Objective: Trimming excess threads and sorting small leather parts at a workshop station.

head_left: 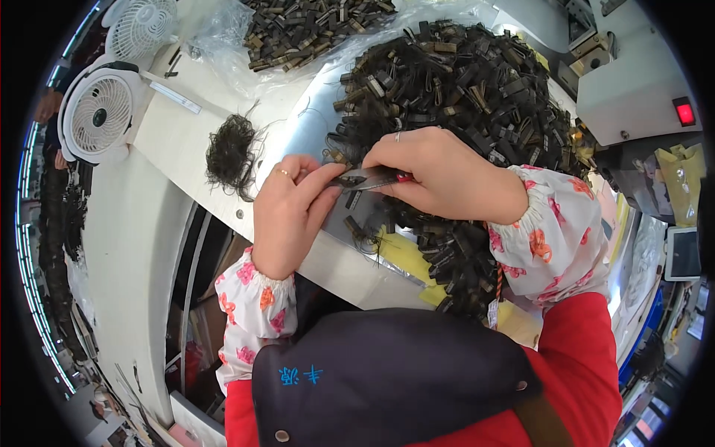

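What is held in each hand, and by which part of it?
Right hand: a metal tool, near its red part. Left hand: something dark at the tool's tip; which part, I cannot tell.

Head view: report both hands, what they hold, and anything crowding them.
Left hand pinching small dark piece. Right hand gripping metal tool, tip toward left hand. Pile of dark pieces heaped close by right hand.

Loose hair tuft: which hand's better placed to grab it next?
Left hand, likely: it's nearer the tuft, though pinching a small dark piece. Right hand is farther, gripping a metal tool.
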A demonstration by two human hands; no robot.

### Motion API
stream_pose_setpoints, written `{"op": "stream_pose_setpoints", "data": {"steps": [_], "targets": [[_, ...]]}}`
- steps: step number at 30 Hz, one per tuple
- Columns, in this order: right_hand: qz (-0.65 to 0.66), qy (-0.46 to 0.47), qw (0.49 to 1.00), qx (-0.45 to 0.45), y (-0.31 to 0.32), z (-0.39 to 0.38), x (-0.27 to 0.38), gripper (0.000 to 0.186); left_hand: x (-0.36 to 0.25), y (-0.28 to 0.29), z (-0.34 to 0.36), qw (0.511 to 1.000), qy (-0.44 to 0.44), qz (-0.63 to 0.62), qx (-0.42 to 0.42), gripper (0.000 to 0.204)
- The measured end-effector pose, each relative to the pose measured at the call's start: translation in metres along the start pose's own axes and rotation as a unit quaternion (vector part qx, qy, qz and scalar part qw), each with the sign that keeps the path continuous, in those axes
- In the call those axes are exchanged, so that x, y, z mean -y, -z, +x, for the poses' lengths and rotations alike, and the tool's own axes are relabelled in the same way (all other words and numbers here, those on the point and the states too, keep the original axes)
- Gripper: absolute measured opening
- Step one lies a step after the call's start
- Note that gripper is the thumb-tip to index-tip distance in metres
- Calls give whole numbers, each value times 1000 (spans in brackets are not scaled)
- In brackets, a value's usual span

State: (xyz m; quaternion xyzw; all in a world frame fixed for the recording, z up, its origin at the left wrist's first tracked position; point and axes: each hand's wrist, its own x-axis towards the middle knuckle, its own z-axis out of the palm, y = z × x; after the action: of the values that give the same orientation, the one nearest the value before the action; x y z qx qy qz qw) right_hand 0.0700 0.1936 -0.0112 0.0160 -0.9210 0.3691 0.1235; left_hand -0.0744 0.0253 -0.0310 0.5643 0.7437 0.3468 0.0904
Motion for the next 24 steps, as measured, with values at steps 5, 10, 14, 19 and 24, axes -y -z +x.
{"op": "stream_pose_setpoints", "data": {"steps": [5, 10, 14, 19, 24], "targets": [[11, 21, 998, -52, -6, -2, -2, 23, -9, -11, 5, 984, -106, 141, 19, 18], [74, -2, 991, -111, -7, 2, 9, 21, -15, -7, 6, 997, 16, -71, 8, 9], [156, -73, 985, -27, 4, 1, 14, 21, -40, 2, 5, 921, 140, -360, 52, 17], [119, -64, 990, -33, 4, 2, 12, 21, -19, 2, 0, 968, 102, -221, -51, 17], [110, -82, 990, 22, 6, 2, 13, 21, -35, 16, -8, 987, 58, -150, -18, 17]]}}
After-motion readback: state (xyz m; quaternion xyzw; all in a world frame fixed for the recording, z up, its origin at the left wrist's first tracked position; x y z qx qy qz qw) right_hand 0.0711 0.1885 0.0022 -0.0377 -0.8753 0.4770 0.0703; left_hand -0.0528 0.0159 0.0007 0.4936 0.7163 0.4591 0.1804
